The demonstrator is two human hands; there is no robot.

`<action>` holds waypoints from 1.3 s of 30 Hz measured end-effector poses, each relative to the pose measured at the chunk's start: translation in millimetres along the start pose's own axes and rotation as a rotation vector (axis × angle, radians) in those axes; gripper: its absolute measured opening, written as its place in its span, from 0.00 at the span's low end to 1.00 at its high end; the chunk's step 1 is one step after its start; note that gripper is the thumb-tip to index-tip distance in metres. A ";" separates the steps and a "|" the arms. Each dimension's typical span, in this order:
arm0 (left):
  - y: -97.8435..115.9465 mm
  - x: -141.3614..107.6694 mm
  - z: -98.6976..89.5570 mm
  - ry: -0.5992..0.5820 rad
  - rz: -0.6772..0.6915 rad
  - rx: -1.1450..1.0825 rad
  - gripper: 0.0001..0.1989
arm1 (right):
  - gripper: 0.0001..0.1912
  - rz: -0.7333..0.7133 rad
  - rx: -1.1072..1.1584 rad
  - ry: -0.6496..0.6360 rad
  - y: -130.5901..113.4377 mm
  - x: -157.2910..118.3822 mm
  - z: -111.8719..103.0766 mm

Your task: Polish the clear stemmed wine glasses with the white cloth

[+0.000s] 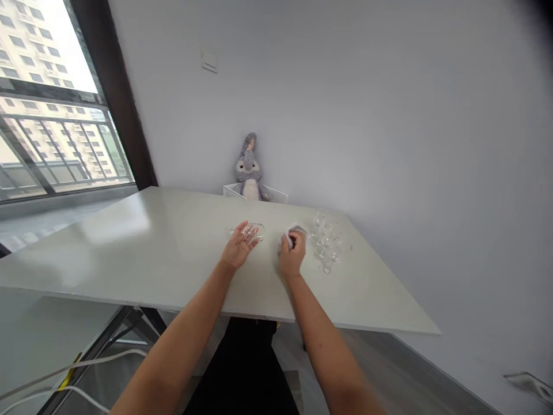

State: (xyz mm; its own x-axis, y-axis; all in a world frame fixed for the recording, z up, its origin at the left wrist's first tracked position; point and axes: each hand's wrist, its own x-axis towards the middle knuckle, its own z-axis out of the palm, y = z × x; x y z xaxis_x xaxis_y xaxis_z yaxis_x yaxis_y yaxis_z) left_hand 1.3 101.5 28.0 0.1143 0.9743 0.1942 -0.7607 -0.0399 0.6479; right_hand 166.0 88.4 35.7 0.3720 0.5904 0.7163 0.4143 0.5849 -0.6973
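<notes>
The stemmed glass is held sideways above the white table, which bears a cluster of clear glasses at right. The left hand grips the glass with loosely curled fingers; the right hand, between glass and cluster, has its fingers closed on a white cloth.

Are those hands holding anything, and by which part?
The left hand holds a clear glass sideways, apparently by its bowl. The right hand grips a bunched whitish cloth; which part of it is too blurred to tell.
</notes>
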 end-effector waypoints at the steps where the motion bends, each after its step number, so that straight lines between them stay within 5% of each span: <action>1: -1.2 0.4 0.1 -0.020 -0.001 0.014 0.17 | 0.09 0.015 0.058 -0.120 -2.3 -5.5 4.9; 5: -2.9 2.0 -0.1 -0.024 0.020 0.074 0.18 | 0.16 0.222 0.276 -0.522 -6.2 -19.7 17.7; 12: -3.3 -0.4 0.6 -0.109 -0.004 0.192 0.22 | 0.27 0.455 0.553 -0.878 -1.1 -18.9 13.9; 17: -8.3 -2.4 2.9 -0.130 -0.089 0.354 0.32 | 0.19 0.340 0.410 -0.723 7.4 -24.0 23.1; 21: -10.2 -2.3 2.1 -0.149 -0.072 0.398 0.33 | 0.18 0.616 0.639 -0.623 16.6 -19.2 27.0; 24: -10.1 -2.2 0.3 -0.155 -0.012 0.424 0.31 | 0.22 0.700 0.785 -0.686 19.0 -15.8 23.5; 27: -10.1 -1.6 -3.0 -0.146 0.004 0.477 0.28 | 0.21 0.549 0.619 -0.739 16.8 -20.0 20.0; 31: -12.5 0.5 -7.8 -0.031 0.000 0.691 0.25 | 0.19 0.148 0.242 -0.770 13.0 -29.8 21.0; 33: -14.1 1.2 -7.7 0.010 0.054 0.806 0.26 | 0.19 0.096 0.205 -0.783 13.2 -31.3 23.6; 39: -12.4 0.5 -1.5 -0.046 0.089 0.800 0.25 | 0.19 0.604 0.640 -0.695 19.6 -22.9 27.7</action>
State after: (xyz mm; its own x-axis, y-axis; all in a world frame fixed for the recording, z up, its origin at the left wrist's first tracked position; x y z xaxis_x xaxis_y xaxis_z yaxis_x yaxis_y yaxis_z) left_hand 9.8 102.8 19.0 0.1145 0.9504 0.2890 -0.0821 -0.2809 0.9562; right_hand 142.6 101.8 4.9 -0.2598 0.9392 0.2246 -0.2548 0.1577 -0.9540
